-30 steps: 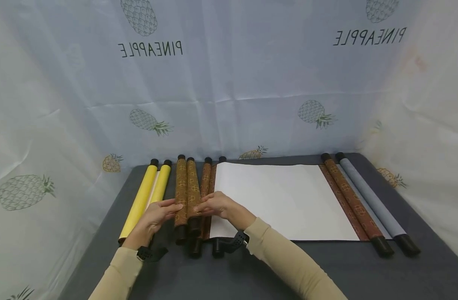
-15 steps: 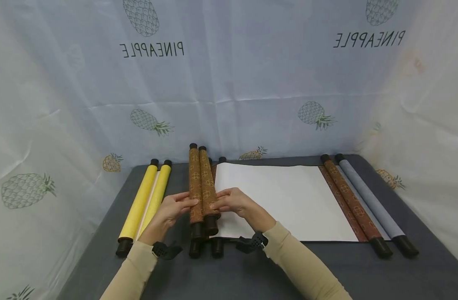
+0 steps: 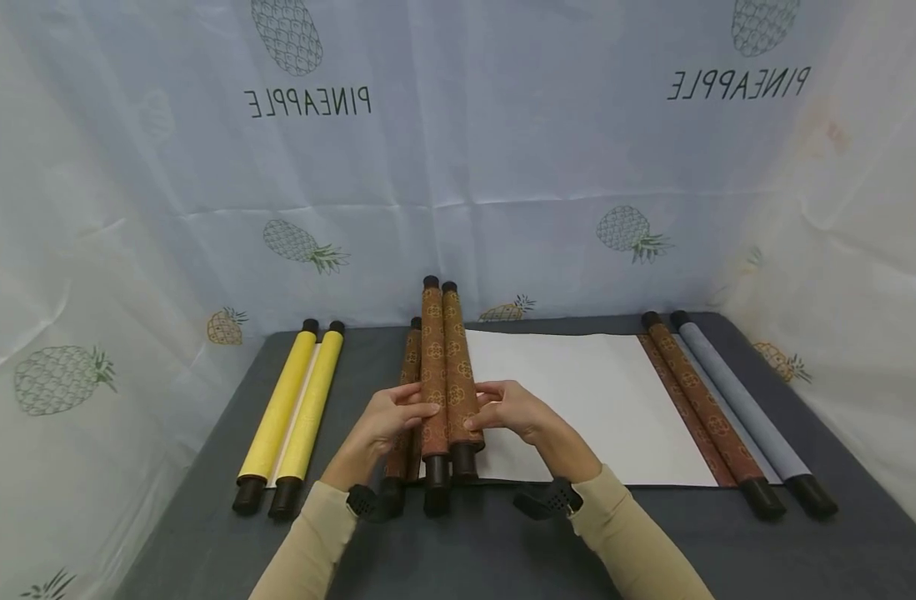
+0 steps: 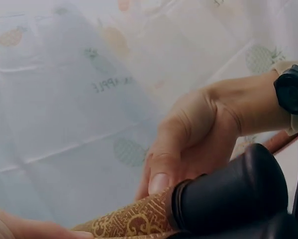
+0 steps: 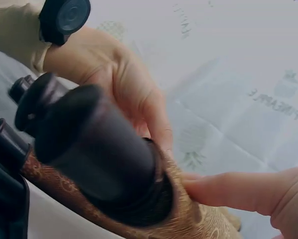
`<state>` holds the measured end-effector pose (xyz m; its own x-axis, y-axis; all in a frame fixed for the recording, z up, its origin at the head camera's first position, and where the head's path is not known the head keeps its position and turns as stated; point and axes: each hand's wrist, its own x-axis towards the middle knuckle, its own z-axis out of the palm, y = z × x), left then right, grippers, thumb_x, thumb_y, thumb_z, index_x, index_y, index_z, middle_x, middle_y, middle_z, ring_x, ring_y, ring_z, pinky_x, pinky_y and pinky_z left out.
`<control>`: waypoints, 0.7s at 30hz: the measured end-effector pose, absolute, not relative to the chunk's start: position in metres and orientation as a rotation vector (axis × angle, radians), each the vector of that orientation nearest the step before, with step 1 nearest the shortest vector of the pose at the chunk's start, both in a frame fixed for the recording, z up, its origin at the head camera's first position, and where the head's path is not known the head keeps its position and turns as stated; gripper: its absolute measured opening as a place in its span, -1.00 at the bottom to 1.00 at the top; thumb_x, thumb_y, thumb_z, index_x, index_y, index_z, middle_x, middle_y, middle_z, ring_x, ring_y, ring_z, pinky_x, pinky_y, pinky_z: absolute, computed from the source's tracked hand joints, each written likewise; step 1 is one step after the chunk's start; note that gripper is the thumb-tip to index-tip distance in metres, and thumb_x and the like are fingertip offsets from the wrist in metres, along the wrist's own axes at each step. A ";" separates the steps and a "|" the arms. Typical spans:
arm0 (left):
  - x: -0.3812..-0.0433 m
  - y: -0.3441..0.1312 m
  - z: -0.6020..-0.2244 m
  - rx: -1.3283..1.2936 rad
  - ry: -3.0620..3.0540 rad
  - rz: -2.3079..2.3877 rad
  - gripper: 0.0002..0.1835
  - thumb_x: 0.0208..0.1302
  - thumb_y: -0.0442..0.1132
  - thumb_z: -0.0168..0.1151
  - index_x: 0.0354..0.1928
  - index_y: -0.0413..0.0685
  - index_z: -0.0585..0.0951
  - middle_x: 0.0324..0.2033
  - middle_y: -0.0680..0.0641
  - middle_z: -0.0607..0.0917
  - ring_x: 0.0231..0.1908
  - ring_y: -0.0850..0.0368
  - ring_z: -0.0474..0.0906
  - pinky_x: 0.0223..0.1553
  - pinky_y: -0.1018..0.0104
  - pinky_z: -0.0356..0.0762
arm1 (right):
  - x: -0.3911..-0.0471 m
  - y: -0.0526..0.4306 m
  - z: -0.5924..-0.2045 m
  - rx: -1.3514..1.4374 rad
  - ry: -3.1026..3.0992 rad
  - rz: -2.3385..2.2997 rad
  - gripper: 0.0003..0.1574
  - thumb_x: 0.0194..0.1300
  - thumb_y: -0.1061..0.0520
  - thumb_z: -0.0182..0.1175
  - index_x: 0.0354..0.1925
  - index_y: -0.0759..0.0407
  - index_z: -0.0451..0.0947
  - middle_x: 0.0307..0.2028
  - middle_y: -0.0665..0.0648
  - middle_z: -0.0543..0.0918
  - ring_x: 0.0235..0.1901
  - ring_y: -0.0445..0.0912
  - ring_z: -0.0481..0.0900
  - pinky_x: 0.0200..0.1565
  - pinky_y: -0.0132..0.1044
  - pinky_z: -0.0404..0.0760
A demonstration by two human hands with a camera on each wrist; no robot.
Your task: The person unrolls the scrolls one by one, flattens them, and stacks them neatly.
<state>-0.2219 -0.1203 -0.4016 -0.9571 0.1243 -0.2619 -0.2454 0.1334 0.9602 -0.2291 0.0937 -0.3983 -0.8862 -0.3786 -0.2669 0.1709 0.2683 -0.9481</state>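
Note:
A brown, gold-patterned scroll with two rollers hangs over the left part of an unrolled white scroll sheet (image 3: 578, 400). My left hand (image 3: 382, 425) grips its left roller (image 3: 434, 367), thumb on top. The right roller (image 3: 460, 375) is held by my right hand (image 3: 521, 412). The rollers lean together at their far ends. Their dark end knobs loom large in both wrist views, the nearest knob (image 5: 104, 154) in the right one. In the left wrist view, my right hand (image 4: 188, 134) shows beyond a patterned roller (image 4: 139, 216). Undersides of the rollers are hidden.
Left of the sheet lies its brown roller (image 3: 405, 367); another brown roller (image 3: 708, 408) bounds it at right, beside a grey scroll (image 3: 750, 400). A yellow scroll (image 3: 277, 408) lies at left on the dark table (image 3: 503, 550). Pineapple-print cloth (image 3: 458, 167) encloses the back and sides.
Both hands have carried the brown scroll rightward and raised it, from beside the yellow scroll to over the white sheet's left part. The yellow scroll's right roller is uncovered.

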 end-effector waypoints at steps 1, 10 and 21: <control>-0.222 -0.116 -0.401 -0.105 2.129 1.898 -0.30 0.19 -0.40 0.26 0.38 -0.33 0.27 0.34 -0.44 0.32 0.31 -0.28 0.37 0.28 -0.03 0.42 | -0.228 0.098 -0.399 -0.209 2.100 -1.649 0.03 0.06 0.32 0.33 0.42 0.44 0.07 0.25 0.49 0.34 0.07 0.10 0.56 0.03 -0.11 0.63; -0.242 -0.080 -0.401 0.005 2.134 1.938 -0.27 0.13 -0.48 0.27 0.38 -0.30 0.27 0.19 -0.39 0.42 0.12 -0.20 0.53 0.02 0.17 0.63 | -0.236 0.124 -0.394 -0.257 2.086 -1.735 0.14 0.05 0.38 0.30 0.47 0.34 -0.09 0.20 0.46 0.28 0.07 0.15 0.52 -0.05 -0.18 0.60; -0.246 -0.064 -0.406 0.034 2.127 1.954 -0.24 0.05 -0.51 0.31 0.35 -0.24 0.29 0.14 -0.33 0.42 0.05 -0.15 0.54 -0.13 0.26 0.61 | -0.241 0.119 -0.405 0.021 2.187 -1.872 -0.23 0.22 0.17 0.28 0.29 0.27 0.17 0.04 0.38 0.49 -0.18 -0.02 0.61 -0.17 -0.20 0.64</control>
